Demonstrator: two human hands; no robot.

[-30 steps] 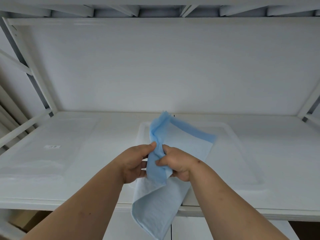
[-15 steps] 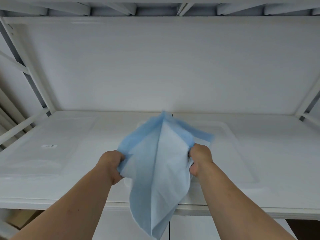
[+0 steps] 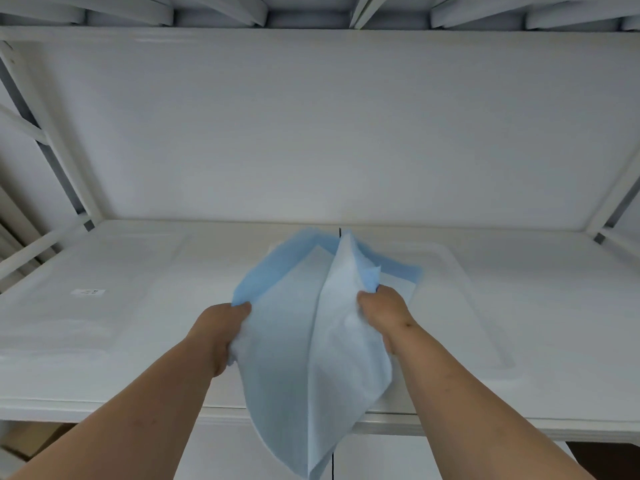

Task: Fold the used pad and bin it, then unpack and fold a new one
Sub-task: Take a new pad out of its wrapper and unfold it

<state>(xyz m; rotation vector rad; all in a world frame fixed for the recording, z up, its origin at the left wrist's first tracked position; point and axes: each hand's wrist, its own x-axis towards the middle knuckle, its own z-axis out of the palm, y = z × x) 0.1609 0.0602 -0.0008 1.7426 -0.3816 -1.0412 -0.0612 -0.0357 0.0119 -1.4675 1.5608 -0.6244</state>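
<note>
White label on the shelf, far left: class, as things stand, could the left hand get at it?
Probably not yet. The left hand grips the blue pad, as does the right hand. The shelf between it and the label looks bare, so letting go would likely free the way.

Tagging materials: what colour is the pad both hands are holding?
Light blue, with a paler, whitish-blue inner face; the pad shows best in the head view.

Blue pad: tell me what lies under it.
Under the blue pad, held by the left hand and right hand, the white shelf and its front edge show around it. The patch directly beneath is covered.
</note>
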